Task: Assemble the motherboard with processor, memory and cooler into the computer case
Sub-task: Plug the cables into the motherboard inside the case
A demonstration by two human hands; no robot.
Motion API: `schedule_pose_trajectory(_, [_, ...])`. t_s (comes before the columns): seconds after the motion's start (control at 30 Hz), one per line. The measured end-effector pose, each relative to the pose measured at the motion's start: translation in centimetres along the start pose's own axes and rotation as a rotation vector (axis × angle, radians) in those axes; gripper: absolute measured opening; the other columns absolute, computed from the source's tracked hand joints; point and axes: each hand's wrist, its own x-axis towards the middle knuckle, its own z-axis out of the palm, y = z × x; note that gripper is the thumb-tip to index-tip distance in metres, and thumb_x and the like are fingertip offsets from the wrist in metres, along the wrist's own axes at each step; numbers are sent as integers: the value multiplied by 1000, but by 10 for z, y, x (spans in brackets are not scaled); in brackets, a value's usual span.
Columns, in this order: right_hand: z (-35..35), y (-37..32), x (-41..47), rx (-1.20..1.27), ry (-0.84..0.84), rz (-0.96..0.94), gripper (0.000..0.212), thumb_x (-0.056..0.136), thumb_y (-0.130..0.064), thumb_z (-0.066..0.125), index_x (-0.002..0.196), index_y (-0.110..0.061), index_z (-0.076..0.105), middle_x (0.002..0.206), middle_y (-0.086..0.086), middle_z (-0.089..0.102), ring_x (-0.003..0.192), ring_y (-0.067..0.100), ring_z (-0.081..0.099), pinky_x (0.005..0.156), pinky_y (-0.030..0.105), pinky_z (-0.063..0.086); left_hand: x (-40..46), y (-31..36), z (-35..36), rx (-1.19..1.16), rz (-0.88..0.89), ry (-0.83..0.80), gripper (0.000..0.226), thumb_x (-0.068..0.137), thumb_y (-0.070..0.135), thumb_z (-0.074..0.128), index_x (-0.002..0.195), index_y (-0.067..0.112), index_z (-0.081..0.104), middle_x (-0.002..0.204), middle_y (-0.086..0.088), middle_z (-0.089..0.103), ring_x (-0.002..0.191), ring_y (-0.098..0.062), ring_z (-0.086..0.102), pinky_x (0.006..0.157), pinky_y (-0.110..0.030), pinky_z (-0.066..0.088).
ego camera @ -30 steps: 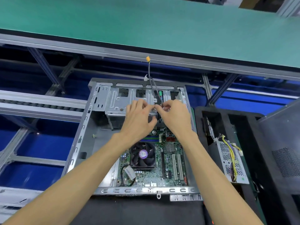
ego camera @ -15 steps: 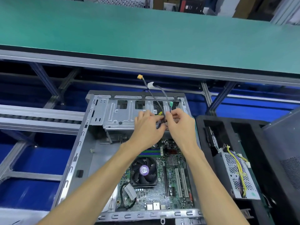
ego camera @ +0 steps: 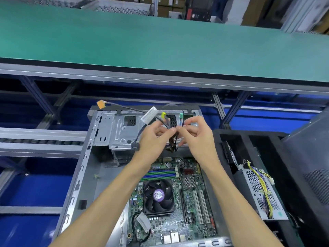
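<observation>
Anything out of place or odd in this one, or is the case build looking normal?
Mostly normal. The motherboard lies flat in the case with its cooler fan on. The one loose end: a cable bundle, held above the board by the left hand and right hand, its connectors unplugged.

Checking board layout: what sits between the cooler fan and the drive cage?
In the head view, the memory slots lie between the cooler fan and the drive cage.
</observation>
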Motion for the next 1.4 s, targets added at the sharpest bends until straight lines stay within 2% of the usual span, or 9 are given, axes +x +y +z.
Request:
schedule_pose_trajectory(0.37, [6, 5, 7, -1, -34, 57, 14, 90, -7, 75, 84, -3, 63, 69, 2, 70, 62, 17, 71, 48, 30, 57, 5, 6, -1, 152, 24, 23, 13, 94, 26, 66, 103, 21, 73, 97, 8, 74, 81, -2, 65, 84, -29, 54])
schedule_pose_trajectory(0.5, [5, 3, 9, 51, -47, 87, 12, 89, -9, 76, 84, -1, 68, 72, 4, 70, 66, 20, 72, 53, 32, 59, 6, 7, 1, 75, 18, 23, 10, 96, 22, 63, 101, 20, 71, 97, 4, 75, 73, 3, 65, 70, -16, 52])
schedule_pose_trajectory(0.67, [4, 3, 10, 107, -133, 124, 12, 92, -9, 72, 98, 1, 75, 84, 12, 76, 77, 24, 75, 61, 35, 63, 7, 4, -2, 54, 28, 68, 13, 97, 28, 61, 102, 33, 72, 98, 15, 75, 95, 0, 67, 86, -30, 55])
schedule_pose_trajectory(0.87, [8, 4, 15, 117, -9, 169, 12, 94, -2, 66, 104, -7, 65, 69, 6, 73, 52, 16, 68, 45, 27, 55, 1, 10, -3, 106, 213, 26, 12, 96, 28, 63, 97, 29, 75, 98, 5, 73, 91, -16, 67, 86, -47, 55])
schedule_pose_trajectory(1.0, [13, 4, 10, -152, -200, 73, 27, 99, 0, 52, 95, -15, 74, 70, 1, 71, 51, 12, 67, 47, 24, 54, 1, 7, -1, 422, 436, 33, 19, 95, 27, 63, 106, 18, 76, 105, 4, 55, 107, -13, 49, 98, -28, 39])
schedule_pose_trajectory(1.1, [11, -4, 10, -108, -339, 119, 34, 99, -4, 44, 84, -15, 73, 82, 5, 76, 76, 22, 74, 60, 31, 60, 5, 5, -7, 536, 404, 190, 20, 94, 33, 63, 102, 21, 77, 111, 5, 58, 111, -16, 44, 104, -36, 34])
schedule_pose_trajectory(1.2, [8, -6, 10, -44, -420, 138, 25, 98, -8, 51, 85, 1, 70, 80, 11, 73, 78, 13, 68, 59, 28, 57, 9, 2, -13, 661, 364, 201, 31, 98, 50, 51, 87, 29, 71, 100, 11, 64, 107, -16, 51, 100, -43, 32])
schedule_pose_trajectory(1.3, [7, -2, 10, 37, -363, 132, 17, 102, -10, 55, 97, -2, 69, 76, 9, 66, 69, 10, 65, 54, 23, 55, 5, -2, -17, 777, 422, 272, 56, 100, 58, 31, 73, 27, 68, 65, 12, 63, 78, -11, 59, 86, -36, 25])
schedule_pose_trajectory(1.4, [8, 3, 10, 116, -234, 168, 20, 102, -8, 56, 121, -3, 56, 74, 8, 70, 67, 15, 67, 53, 27, 58, 5, -2, -28, 755, 435, 332, 61, 98, 55, 41, 55, 16, 59, 43, 2, 45, 52, -19, 49, 74, -39, 37])
